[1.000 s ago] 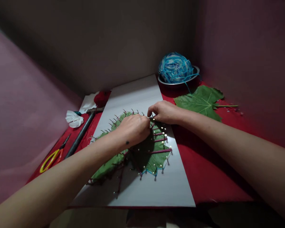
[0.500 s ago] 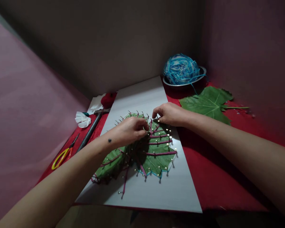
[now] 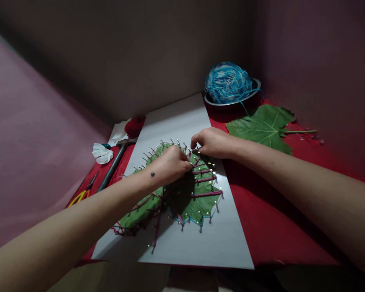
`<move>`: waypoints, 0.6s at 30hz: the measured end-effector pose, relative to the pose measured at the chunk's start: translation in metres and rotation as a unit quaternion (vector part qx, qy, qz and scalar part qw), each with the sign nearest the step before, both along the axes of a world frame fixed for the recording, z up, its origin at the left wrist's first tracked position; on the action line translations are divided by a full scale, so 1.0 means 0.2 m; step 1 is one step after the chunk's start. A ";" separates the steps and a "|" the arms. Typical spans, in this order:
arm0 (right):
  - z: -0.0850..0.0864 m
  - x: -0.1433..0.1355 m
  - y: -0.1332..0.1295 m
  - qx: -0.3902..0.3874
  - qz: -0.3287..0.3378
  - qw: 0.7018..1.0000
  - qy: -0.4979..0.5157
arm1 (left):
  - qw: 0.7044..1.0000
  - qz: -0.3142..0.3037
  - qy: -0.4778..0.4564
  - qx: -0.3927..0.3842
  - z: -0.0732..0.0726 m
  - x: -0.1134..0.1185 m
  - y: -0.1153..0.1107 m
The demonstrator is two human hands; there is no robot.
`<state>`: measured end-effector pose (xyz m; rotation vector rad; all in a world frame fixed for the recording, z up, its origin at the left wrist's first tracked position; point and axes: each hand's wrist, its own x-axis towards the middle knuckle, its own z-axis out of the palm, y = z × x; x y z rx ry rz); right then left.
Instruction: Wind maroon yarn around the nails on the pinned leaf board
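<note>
A green leaf (image 3: 185,202) lies on a white board (image 3: 219,243), ringed by several nails standing upright. Purple yarn (image 3: 207,194) runs between nails across the leaf, and blue yarn (image 3: 192,220) follows its lower right edge. Over the leaf's middle, my left hand (image 3: 174,162) is closed, fingertips pinched near the purple strands; what they hold is hidden. My right hand (image 3: 214,142) rests by the leaf's upper edge, thumb and curled forefinger close together near the nails. I cannot make out what is between them. Part of the leaf is hidden under my left hand and forearm.
A ball of blue yarn (image 3: 228,83) sits in a metal bowl (image 3: 257,87) at the back right. Before it lies a loose leaf (image 3: 266,125) on the red cloth (image 3: 273,211). Left of the board are a hammer (image 3: 112,168), scissors (image 3: 85,192) and crumpled tissue (image 3: 102,153).
My left hand has turned slightly, its knuckles higher and fingers more tucked in. My right hand stays by the upper edge. The whole view has shifted a little.
</note>
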<state>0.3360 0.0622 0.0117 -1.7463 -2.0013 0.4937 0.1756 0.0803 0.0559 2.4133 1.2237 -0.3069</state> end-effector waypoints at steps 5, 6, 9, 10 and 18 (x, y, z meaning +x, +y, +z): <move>0.00 0.00 0.00 0.003 0.001 1.000 0.002 | 0.998 0.023 -0.043 -0.041 -0.02 -0.03 0.01; 0.00 0.00 0.00 0.003 0.002 1.000 0.003 | 0.998 0.014 -0.044 -0.043 -0.01 -0.03 0.01; 0.00 0.00 0.00 0.003 0.007 1.000 0.002 | 0.999 -0.036 -0.013 -0.015 0.02 -0.03 0.00; 0.00 0.00 0.00 0.003 0.008 1.000 0.001 | 0.998 -0.058 0.001 0.018 0.03 -0.02 0.00; 0.01 0.00 -0.01 0.008 0.019 1.000 0.012 | 0.964 -0.163 -0.057 0.204 0.02 0.01 -0.01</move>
